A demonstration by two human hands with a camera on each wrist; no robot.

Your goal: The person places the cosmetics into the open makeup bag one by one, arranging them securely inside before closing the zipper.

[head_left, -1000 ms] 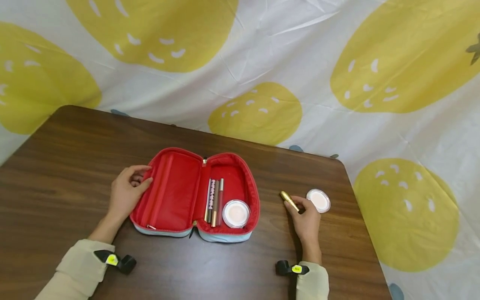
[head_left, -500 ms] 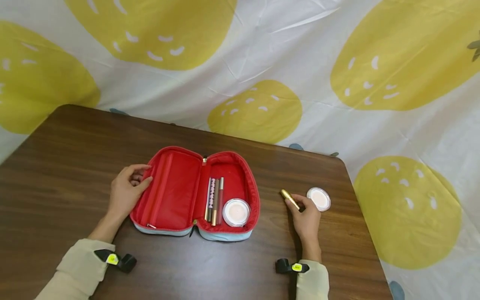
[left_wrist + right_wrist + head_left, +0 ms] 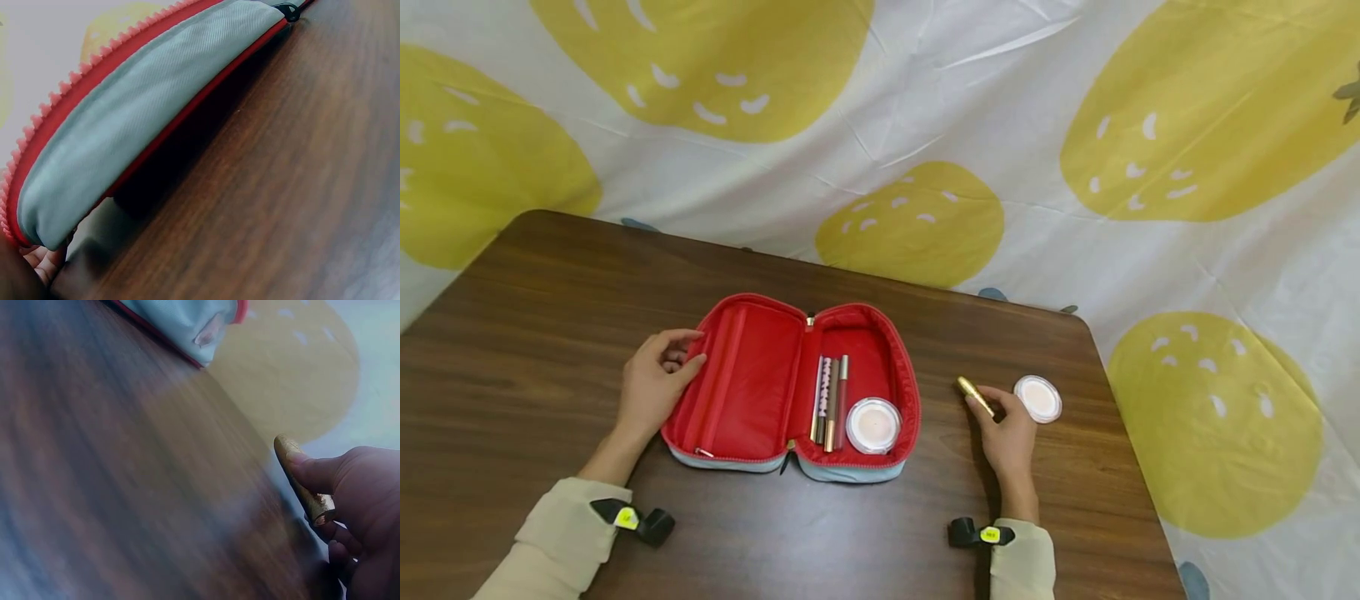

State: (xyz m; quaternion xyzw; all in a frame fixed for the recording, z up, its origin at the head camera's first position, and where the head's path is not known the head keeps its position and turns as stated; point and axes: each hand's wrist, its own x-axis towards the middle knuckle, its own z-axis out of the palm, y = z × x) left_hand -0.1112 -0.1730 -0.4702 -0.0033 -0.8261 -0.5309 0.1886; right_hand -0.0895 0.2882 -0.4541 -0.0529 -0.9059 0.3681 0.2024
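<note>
A red-lined makeup bag [image 3: 857, 333] with a pale blue outside lies unzipped and spread flat in the head view. My left hand [image 3: 651, 383] grips the left edge of its lid, thumb on the inner side. In the left wrist view, fingertips [image 3: 47, 262] show under the zipper edge. The bag's right half holds several slim cosmetic pencils and tubes [image 3: 829, 404] and a round powder compact [image 3: 873, 426]. To the right of the bag, my right hand [image 3: 1011, 437] pinches a gold lipstick tube [image 3: 300, 481] between thumb and fingers, close to the table.
A second round compact [image 3: 1037, 399] lies on the wooden table [image 3: 880, 542] just beyond my right hand. Behind the table's far edge hangs a white cloth [image 3: 925, 100] with yellow fruit prints. The bag's zipper pull [image 3: 786, 462] hangs at its front fold.
My right hand has shifted slightly left with the gold lipstick tube. The left hand stays on the makeup bag's edge.
</note>
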